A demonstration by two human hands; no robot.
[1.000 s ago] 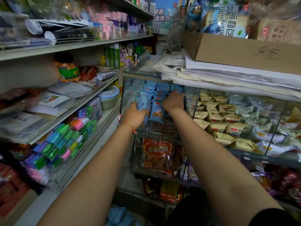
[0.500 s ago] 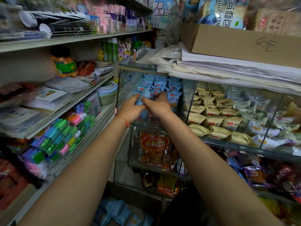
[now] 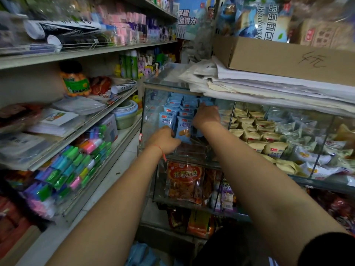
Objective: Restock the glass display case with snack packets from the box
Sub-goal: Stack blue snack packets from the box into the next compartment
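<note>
Half a second ago both hands met over a single blue packet at the front of the glass display case (image 3: 153, 104); now they have separated. The right hand (image 3: 206, 117) has reached further back among the blue snack packets (image 3: 183, 114) standing in rows in the case's upper left compartment, while the left hand (image 3: 163, 140) has dropped to the front edge of that shelf, just beside the nearest packet (image 3: 183, 131), which stands upright with its printed face forward. That split suggests one packet has been passed along and is being seated in the row, so the compartment is filling but probably not finished. The left hand's fingers curl downward at the shelf lip, and whether they hold a packet or merely steady one cannot be told. The right hand's fingers are buried behind the packets, so its grip cannot be told either. At the bottom edge of the view, more blue packets (image 3: 142, 254) lie low between the arms, presumably in the supply box, whose walls are cut off. The neighbouring tan packets (image 3: 255, 131) look untouched.
</note>
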